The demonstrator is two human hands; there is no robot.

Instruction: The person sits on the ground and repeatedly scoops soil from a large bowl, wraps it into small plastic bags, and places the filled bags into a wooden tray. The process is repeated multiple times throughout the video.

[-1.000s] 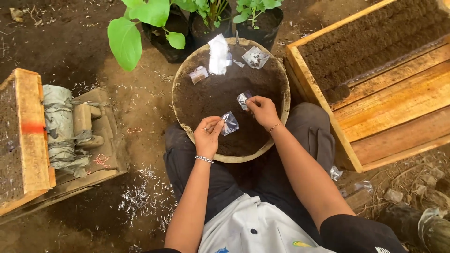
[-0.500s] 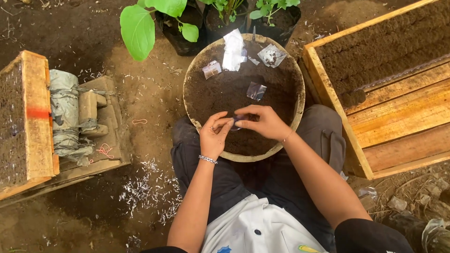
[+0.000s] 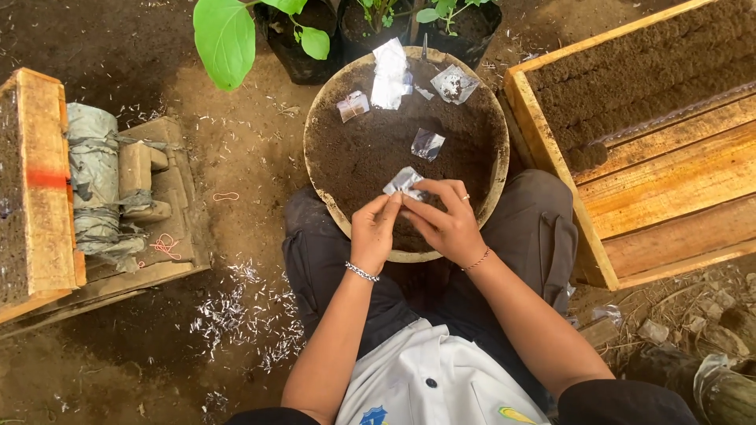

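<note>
Both hands meet over the near part of a round basin [image 3: 324, 102] full of dark soil, which sits between the person's knees. Left hand [image 3: 372, 232] and right hand [image 3: 446, 223] each pinch the same small clear plastic packet [image 3: 403, 182], fingers curled tight on its lower edge, thumbs and forefingers closed on it. Packet sticks up from the fingertips, just above the soil, near the basin's near rim. Can't tell what's inside it.

Bracelet on each wrist, ring on a right-hand finger.

Other stuff on the soil: one loose small packet [image 3: 428, 144] lying flat near basin centre, apart from the hands. At the far rim: a white crumpled bag [image 3: 389, 72], a clear bag with dark contents [image 3: 453, 83] to its right, a small packet w/ whitish contents [image 3: 353, 105] to its left.

Beyond the far rim: black grow bags w/ green seedlings [image 3: 236, 35], big leaf hanging over bare ground.

Right of basin: wooden tray [image 3: 669, 181], far part packed w/ rows of dark soil blocks, near part bare boards. Left of basin, well apart: wooden block press [image 3: 47, 181] w/ a grey wrapped bundle [image 3: 90, 181] beside it. Rubber bands [image 3: 225, 196] on the ground between press and basin; pale shreds scattered on the ground by the left knee.
</note>
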